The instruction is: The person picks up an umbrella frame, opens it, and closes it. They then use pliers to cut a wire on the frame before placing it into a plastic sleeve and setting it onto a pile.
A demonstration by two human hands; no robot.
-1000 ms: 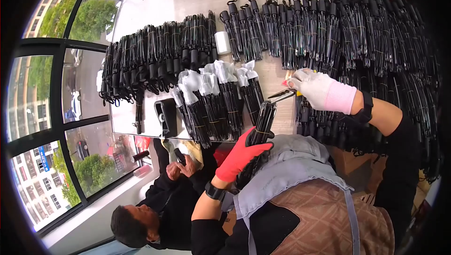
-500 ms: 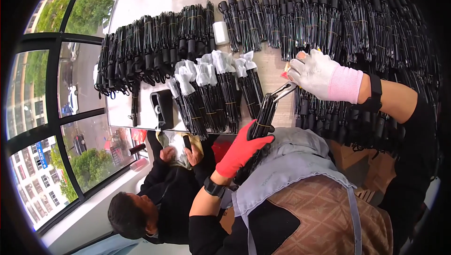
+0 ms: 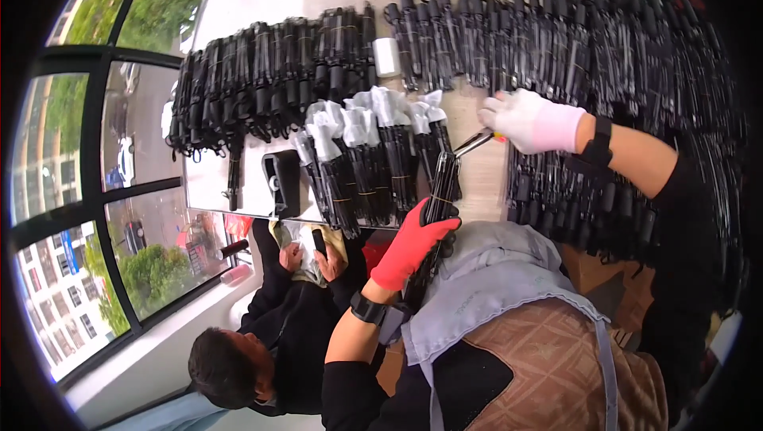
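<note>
My left hand (image 3: 407, 252), in a red glove with a black palm, is wrapped round a folded black umbrella frame (image 3: 443, 186). The frame stands tilted in front of my apron, its ribbed end up and its lower part partly hidden by the hand. In a white glove with a pink cuff, my right hand (image 3: 526, 121) grips metal pliers (image 3: 475, 143), their handles mostly hidden in the fingers. The tips of the pliers meet the upper end of the frame. Just beyond lie umbrella frames with white plastic wrapped over their ends (image 3: 369, 125).
Rows of black umbrella frames (image 3: 278, 73) cover the table's left side, and many more (image 3: 548, 42) fill the right. A white block (image 3: 386, 57) lies between. At the near edge stands a black holder (image 3: 282, 185). A co-worker's hands (image 3: 308, 258) hold a dark piece below it.
My right hand has moved slightly left, toward the frame. The jaws of the pliers, seen apart before, now look together at the frame's end. The view has shifted a little.
</note>
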